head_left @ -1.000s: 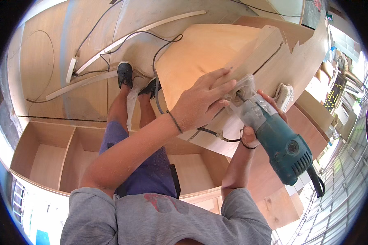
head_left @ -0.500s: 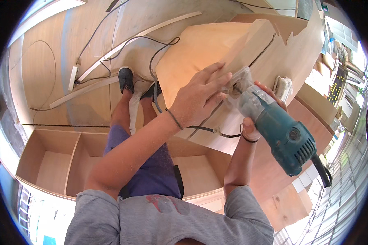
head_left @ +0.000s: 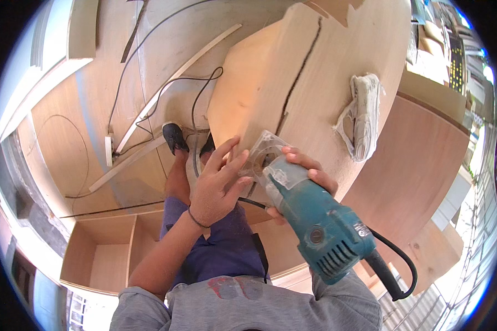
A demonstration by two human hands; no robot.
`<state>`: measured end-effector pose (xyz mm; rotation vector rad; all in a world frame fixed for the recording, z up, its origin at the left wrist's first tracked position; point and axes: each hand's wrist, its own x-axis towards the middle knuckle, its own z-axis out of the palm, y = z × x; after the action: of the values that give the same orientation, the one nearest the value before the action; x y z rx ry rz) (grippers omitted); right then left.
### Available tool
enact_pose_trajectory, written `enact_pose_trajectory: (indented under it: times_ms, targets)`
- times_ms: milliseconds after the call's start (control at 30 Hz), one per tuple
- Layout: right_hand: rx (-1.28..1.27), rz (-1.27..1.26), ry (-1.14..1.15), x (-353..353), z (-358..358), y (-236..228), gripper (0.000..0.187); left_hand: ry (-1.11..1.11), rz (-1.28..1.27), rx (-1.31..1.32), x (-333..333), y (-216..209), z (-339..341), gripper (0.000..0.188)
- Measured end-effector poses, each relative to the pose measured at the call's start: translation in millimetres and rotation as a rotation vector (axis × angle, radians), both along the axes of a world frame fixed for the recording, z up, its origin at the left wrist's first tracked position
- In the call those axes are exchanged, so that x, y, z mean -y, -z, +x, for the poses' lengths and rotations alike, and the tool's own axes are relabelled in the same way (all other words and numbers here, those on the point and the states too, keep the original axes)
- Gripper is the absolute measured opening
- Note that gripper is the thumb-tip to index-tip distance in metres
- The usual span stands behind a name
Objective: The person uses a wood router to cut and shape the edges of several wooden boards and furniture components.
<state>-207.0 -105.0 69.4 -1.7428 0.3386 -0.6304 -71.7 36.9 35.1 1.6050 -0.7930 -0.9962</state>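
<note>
My right hand (head_left: 313, 168) is wrapped round a teal trim router (head_left: 320, 220), fingers over its far side and thumb on the near side. The router's clear base (head_left: 259, 151) sits on a pale wooden board (head_left: 337, 60), close to the board's left edge. My left hand (head_left: 218, 187) has its fingers spread beside that edge, with fingertips at the clear base. A dark line (head_left: 301, 71) runs along the board from the base toward the far end. The router hides the bit's contact with the wood.
A white, dusty bundle (head_left: 363, 118) lies on the board to the right. A power cord (head_left: 403, 259) loops from the router's rear. Below left stands an open wooden cabinet frame (head_left: 96, 254). Cables and a white strip (head_left: 176, 74) cross the wooden sheets on the floor.
The router and both hands have moved toward me along the board. More of the dark line shows beyond the base. The whole view has also shifted and turned.
</note>
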Motion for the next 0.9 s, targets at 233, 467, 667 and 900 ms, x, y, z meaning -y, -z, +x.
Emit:
enact_pose_trajectory:
  times_ms: [233, 467, 667, 900]
  targets:
    - [-0.064, 0.064, -0.007, 1, 1, -12, 0.089, 0.019, 0.003, 0.082, 4, 0, 1, 0.052]
    - [-0.044, 0.106, 0.104, 19, 9, -7, 0.091, -0.022, -0.010, 0.016, 36, 0, 10, 0.049]
    - [-0.034, -0.031, 0.147, 58, 32, 2, 0.088, -0.062, -0.065, 0.003, 68, 7, 28, 0.049]
    - [0.041, -0.138, 0.070, 73, 41, 14, 0.091, -0.121, -0.102, 0.043, 69, 19, 22, 0.048]
